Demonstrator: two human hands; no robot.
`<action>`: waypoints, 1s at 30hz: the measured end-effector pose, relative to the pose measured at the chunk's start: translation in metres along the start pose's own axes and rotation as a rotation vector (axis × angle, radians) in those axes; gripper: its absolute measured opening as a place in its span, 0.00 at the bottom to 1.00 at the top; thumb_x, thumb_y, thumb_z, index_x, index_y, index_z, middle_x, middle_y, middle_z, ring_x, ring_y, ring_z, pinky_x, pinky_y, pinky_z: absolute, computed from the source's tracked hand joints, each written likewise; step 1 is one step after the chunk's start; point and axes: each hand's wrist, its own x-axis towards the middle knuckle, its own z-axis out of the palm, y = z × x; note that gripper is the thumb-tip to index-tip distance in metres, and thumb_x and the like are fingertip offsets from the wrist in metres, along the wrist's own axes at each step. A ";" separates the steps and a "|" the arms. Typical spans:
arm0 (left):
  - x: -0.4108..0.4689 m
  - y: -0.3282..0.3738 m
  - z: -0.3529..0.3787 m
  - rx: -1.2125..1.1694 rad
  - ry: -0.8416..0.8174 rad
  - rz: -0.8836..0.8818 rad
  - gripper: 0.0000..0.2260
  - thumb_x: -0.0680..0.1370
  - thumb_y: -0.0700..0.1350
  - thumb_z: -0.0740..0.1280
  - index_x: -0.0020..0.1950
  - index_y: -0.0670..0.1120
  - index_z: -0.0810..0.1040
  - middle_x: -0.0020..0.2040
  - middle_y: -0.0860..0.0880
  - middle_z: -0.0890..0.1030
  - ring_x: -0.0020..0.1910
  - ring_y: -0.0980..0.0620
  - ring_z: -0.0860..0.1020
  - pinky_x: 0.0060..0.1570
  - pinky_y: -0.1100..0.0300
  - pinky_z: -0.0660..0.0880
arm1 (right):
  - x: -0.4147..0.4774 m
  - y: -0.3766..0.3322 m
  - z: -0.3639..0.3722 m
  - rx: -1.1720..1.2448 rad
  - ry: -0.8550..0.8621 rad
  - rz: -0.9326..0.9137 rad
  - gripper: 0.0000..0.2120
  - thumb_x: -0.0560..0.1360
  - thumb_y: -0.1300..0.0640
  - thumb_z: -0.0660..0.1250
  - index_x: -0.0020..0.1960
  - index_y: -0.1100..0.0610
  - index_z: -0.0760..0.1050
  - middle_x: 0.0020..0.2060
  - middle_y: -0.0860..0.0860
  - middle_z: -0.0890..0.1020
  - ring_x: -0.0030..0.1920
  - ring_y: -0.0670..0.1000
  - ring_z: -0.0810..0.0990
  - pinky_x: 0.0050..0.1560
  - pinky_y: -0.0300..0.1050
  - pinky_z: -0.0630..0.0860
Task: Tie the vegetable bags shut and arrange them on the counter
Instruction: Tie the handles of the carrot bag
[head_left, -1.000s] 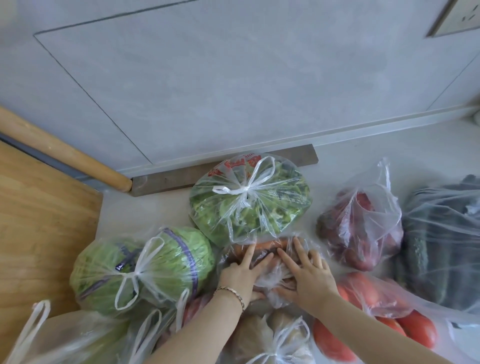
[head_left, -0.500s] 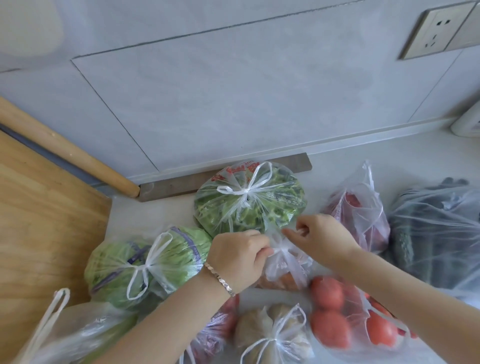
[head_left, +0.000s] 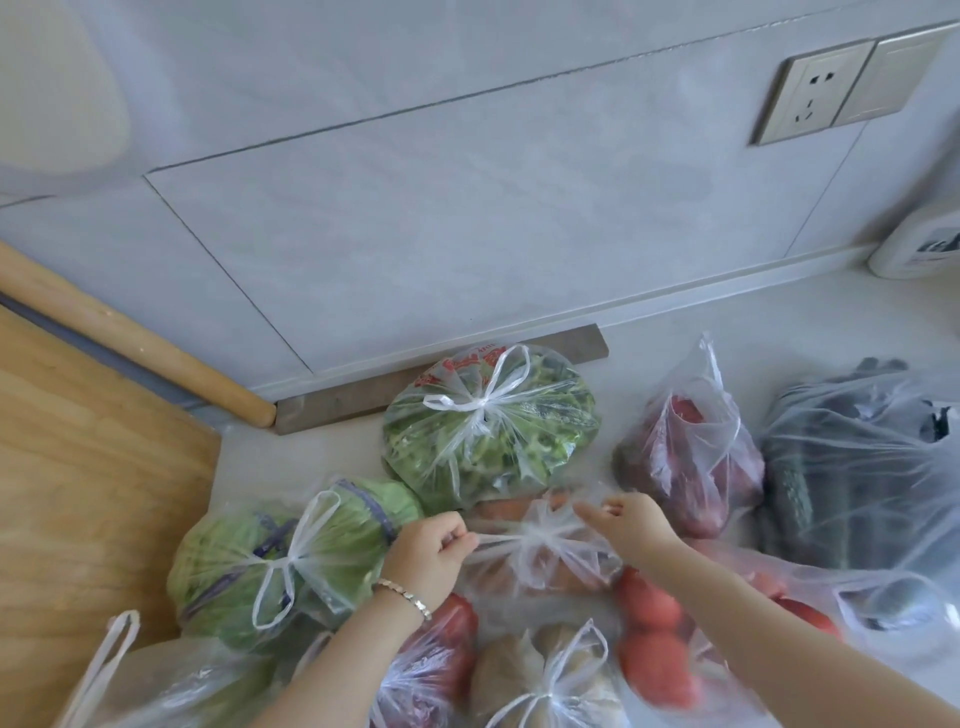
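1. Pale counter (head_left: 691, 332) below a grey tiled wall (head_left: 467, 218). The bag being tied, a clear carrot bag (head_left: 540, 566), lies at mid-counter, just in front of the tied greens bag (head_left: 493, 431) and between the two hands.
2. Carrot bag: thin clear plastic with orange contents showing through. Its mouth is gathered to a bunch on top, and two twisted handle strands run out from the bunch, one to the left and one to the right.
3. Neighbours:
   - Left: a cabbage bag (head_left: 291, 551), tied with a bow.
   - Right: a bag of dark red produce (head_left: 691, 462), mouth standing open.
   - Beyond that: a bag of dark green cucumbers (head_left: 852, 467).
   - Nearer the camera: a tomato bag (head_left: 654, 639) and a tied bag of pale contents (head_left: 545, 680).
4. Surroundings:
   - A wooden board (head_left: 93, 467) at the left, with a rolling pin (head_left: 130, 338) behind it.
   - A wall socket (head_left: 810, 98) at the upper right.
5. Left hand (head_left: 431, 551): fingers curled into a fist, pinching the left strand taut; a bracelet (head_left: 405, 597) is on the wrist.
6. Right hand (head_left: 631, 525): fingertips closed on the right strand, with the forearm reaching in from the lower right.
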 end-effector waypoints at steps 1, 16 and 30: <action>0.001 0.001 -0.001 -0.070 -0.006 -0.058 0.19 0.75 0.43 0.67 0.26 0.50 0.65 0.22 0.53 0.65 0.25 0.54 0.65 0.31 0.60 0.64 | -0.001 0.000 0.000 0.058 0.013 0.037 0.27 0.73 0.55 0.69 0.24 0.54 0.55 0.19 0.46 0.59 0.24 0.47 0.57 0.24 0.38 0.54; -0.007 0.085 -0.018 -0.744 -0.279 -0.016 0.27 0.73 0.25 0.60 0.60 0.55 0.74 0.50 0.50 0.80 0.34 0.58 0.80 0.35 0.66 0.79 | -0.059 -0.066 -0.022 0.597 -0.569 -0.130 0.11 0.73 0.72 0.64 0.54 0.66 0.79 0.43 0.57 0.84 0.40 0.51 0.84 0.41 0.37 0.81; -0.008 0.025 -0.026 -0.177 -0.230 0.015 0.13 0.72 0.49 0.70 0.27 0.51 0.77 0.22 0.54 0.74 0.22 0.62 0.69 0.34 0.63 0.70 | -0.026 0.007 -0.032 0.577 -0.375 0.388 0.19 0.74 0.59 0.64 0.27 0.53 0.61 0.19 0.46 0.61 0.19 0.44 0.58 0.22 0.34 0.50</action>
